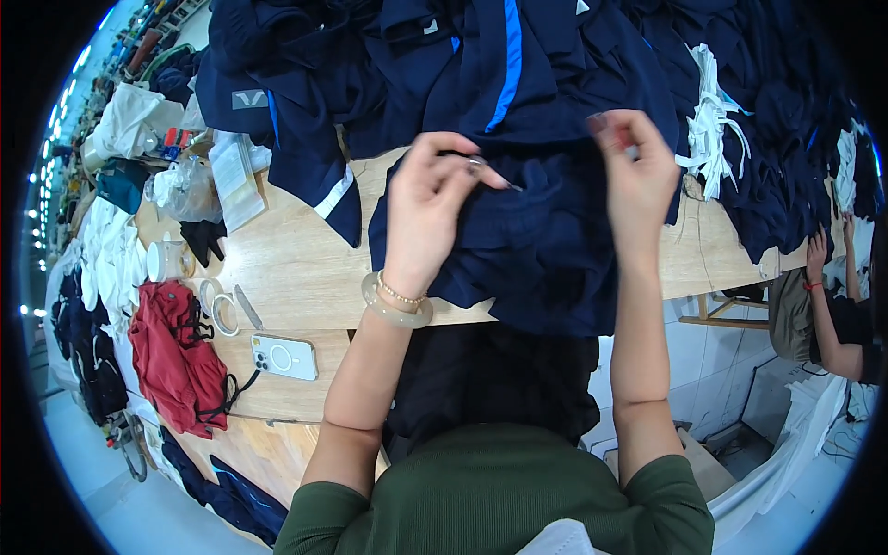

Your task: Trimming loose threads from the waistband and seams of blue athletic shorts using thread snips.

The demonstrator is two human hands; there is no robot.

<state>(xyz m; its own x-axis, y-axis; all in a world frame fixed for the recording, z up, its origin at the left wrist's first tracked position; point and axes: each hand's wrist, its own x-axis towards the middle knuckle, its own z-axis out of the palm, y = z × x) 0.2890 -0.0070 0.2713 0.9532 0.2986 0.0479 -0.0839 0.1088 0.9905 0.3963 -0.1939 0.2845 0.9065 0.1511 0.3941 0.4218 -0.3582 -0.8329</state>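
A dark navy garment (527,222) lies bunched in front of me, partly over the table's near edge. My left hand (430,194), with a bangle and a beaded bracelet at the wrist, is over its left side. The fingers are curled in, with a small shiny bit at their tips that I cannot make out. Above the garment's right side is my right hand (640,171), its thumb and fingers pinched together. What they grip, if anything, is too small to tell. A dark fold of cloth runs between the two hands.
More navy garments with blue stripes (444,74) are heaped at the far side. White strips (708,120) hang at the right. On the left are a phone (284,357), tape rolls (224,314), a red cloth item (176,356) and plastic bags (185,190). Another person's arm (823,305) shows far right.
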